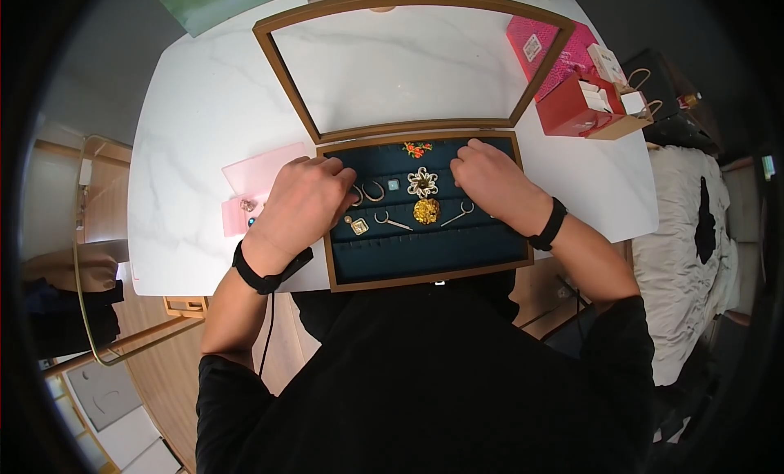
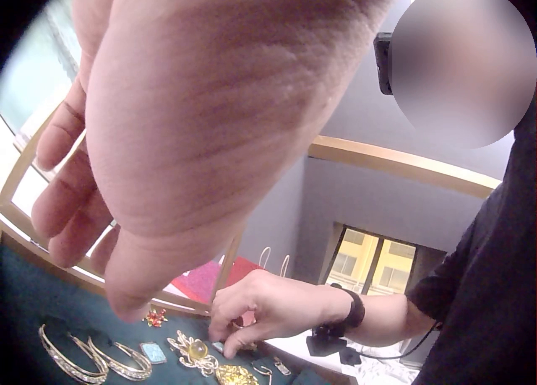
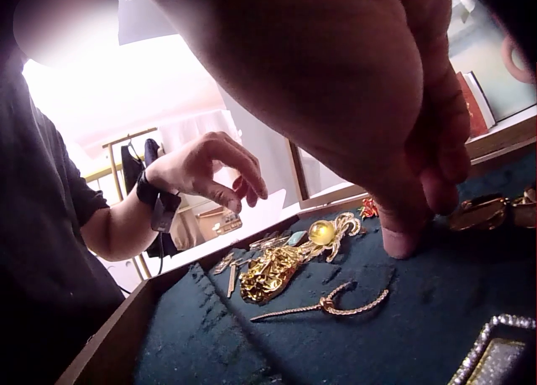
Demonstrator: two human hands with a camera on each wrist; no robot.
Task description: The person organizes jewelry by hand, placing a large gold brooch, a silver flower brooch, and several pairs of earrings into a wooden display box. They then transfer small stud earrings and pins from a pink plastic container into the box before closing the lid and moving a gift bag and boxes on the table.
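In the head view my left hand [image 1: 305,198] hovers over the left edge of a wooden jewelry box [image 1: 429,258]. The left wrist view shows its fingers loosely bent, near two hoop earrings [image 2: 126,360]. My right hand [image 1: 492,178] works over the dark teal lining, right of a silver flower brooch [image 1: 422,182]. Its thumb and fingertips pinch a small light blue earring [image 2: 219,347], mostly hidden by the hand. A similar blue square earring [image 1: 394,184] sits left of the brooch. Below lie a gold brooch [image 1: 426,211] and a bar-drop earring [image 3: 323,304].
The box's glass lid [image 1: 327,135] stands raised behind. At left is a pink case [image 1: 261,170] with small jewelry pieces. A red paper bag [image 1: 567,111] and a bright pink box [image 1: 559,45] stand at the right on the white table [image 1: 188,147].
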